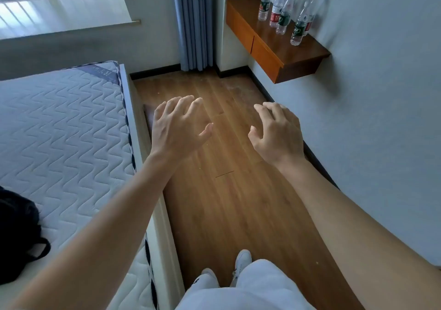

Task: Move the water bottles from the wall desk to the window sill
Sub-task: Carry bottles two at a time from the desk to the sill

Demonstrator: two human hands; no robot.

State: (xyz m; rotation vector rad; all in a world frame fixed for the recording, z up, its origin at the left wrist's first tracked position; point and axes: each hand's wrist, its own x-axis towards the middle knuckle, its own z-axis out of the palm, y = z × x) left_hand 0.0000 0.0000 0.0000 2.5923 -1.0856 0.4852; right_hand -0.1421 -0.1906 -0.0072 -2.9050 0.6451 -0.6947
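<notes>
Both hands' fingers [181, 105] spread, empty, well apart from water bottles [282, 11] on wall desk [269, 47].

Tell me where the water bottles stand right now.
In the head view, the water bottles stand upright in the upper right, clustered on the wall desk against the wall, just right of the blue curtain.

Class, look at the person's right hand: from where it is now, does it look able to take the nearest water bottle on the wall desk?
Probably not yet. The right hand hangs open over the floor, well short of the wall desk, where the nearest water bottle stands upright. Nothing blocks the way, though; stepping forward should bring it within reach.
</notes>
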